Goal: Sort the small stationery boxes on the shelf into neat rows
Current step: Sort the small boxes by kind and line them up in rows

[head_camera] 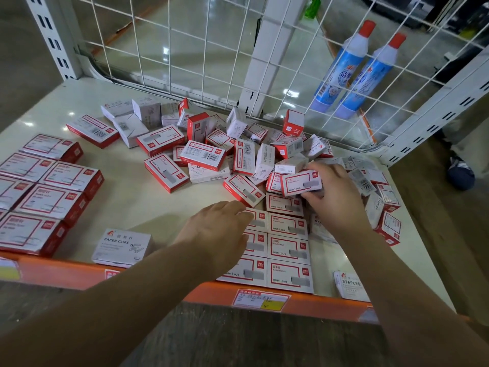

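A loose heap of small red-and-white stationery boxes (211, 152) covers the middle and right of the cream shelf (137, 205). At the front edge lies a tidy two-column block of staple boxes (288, 249). My left hand (219, 234) rests flat with straight fingers on the left column of that block. My right hand (334, 193) grips one red-and-white staple box (300, 182), holding it just above the far end of the block. Larger red-and-white boxes (47, 192) lie in neat rows at the left.
A white PAPER CLIPS box (121, 247) lies alone near the front edge, a STAPLES box (350, 284) at the front right. A white wire grid (185, 49) closes the back and right side; two blue bottles (354, 72) stand behind it. The orange shelf lip (66, 271) carries price labels.
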Motion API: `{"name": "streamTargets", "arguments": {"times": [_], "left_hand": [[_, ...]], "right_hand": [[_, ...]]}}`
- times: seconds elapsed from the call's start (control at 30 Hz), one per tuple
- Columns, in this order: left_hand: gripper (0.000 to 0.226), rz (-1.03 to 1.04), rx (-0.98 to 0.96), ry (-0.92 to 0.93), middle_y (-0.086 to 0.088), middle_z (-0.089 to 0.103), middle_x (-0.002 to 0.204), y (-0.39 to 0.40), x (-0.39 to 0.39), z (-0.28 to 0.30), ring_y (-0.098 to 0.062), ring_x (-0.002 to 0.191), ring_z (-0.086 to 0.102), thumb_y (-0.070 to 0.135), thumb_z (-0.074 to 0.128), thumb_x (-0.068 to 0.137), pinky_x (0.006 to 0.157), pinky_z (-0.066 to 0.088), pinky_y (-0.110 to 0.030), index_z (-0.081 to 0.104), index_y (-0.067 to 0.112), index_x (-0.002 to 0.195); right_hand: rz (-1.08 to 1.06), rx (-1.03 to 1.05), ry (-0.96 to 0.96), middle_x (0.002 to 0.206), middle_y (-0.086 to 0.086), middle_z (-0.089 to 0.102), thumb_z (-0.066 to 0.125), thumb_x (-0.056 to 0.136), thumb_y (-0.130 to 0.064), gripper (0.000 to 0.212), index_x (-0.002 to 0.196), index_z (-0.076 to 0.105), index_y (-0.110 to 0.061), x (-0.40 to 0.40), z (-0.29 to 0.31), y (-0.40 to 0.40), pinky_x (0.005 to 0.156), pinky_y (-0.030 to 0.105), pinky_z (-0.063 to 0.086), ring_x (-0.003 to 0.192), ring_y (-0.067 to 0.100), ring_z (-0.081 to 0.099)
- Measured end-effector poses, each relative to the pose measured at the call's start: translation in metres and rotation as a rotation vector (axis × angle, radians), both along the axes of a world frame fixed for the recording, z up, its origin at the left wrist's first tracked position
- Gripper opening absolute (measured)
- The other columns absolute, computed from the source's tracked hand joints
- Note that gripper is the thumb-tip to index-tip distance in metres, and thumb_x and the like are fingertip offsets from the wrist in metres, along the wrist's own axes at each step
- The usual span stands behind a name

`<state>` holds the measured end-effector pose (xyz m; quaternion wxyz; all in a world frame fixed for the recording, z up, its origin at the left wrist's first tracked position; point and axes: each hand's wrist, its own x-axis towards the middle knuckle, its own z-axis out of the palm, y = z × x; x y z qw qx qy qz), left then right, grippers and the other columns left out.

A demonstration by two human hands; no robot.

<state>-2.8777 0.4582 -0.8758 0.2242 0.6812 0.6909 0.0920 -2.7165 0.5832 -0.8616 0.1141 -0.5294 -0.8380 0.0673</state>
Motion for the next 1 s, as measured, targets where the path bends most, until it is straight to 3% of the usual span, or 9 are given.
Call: {"name": "streamTargets", "arguments": {"times": [0.17, 0.47, 0.6, 1.0], "left_hand": [[0.045, 0.007, 0.003, 0.001, 0.011, 0.032, 0.146, -0.0019, 0.0008, -0.0001, -0.012, 0.132, 0.032, 0.032, 0.04, 0.097, 0.106, 0.033, -0.029, 0.031, 0.029, 0.141], [0.048, 0.002, -0.028, 0.022, 0.01, 0.024, 0.151, -0.0051, -0.001, 0.0012, -0.014, 0.138, 0.025, 0.034, 0.04, 0.098, 0.109, 0.03, -0.031, 0.027, 0.029, 0.143], [0.047, 0.006, -0.024, 0.017, 0.01, 0.024, 0.151, -0.0053, -0.0008, 0.002, -0.014, 0.138, 0.024, 0.033, 0.04, 0.098, 0.109, 0.03, -0.031, 0.027, 0.029, 0.143], [0.043, 0.022, 0.036, 0.006, 0.011, 0.034, 0.145, -0.0096, -0.0038, 0.006, -0.011, 0.131, 0.033, 0.033, 0.039, 0.098, 0.105, 0.033, -0.026, 0.032, 0.029, 0.14]], "right_hand": [[0.055, 0.056, -0.039, 0.12, 0.004, 0.052, 0.058, 0.088, -0.017, 0.032, 0.119, 0.055, -0.015, 0.0038, 0.0081, 0.0018, 0.082, 0.028, 0.036, 0.109, 0.02, 0.049], [0.056, -0.07, -0.12, 0.122, 0.005, 0.054, 0.064, 0.083, -0.014, 0.047, 0.126, 0.048, -0.025, -0.0016, 0.0057, 0.0054, 0.077, 0.025, 0.034, 0.108, 0.021, 0.051], [0.057, -0.057, -0.089, 0.12, 0.005, 0.055, 0.062, 0.085, -0.015, 0.043, 0.125, 0.048, -0.025, -0.0014, 0.0031, 0.0047, 0.08, 0.028, 0.04, 0.103, 0.021, 0.055], [0.101, -0.006, -0.154, 0.121, 0.008, 0.054, 0.056, 0.09, -0.028, 0.042, 0.129, 0.044, -0.023, 0.001, 0.0022, -0.0008, 0.075, 0.025, 0.035, 0.103, 0.024, 0.054]]}}
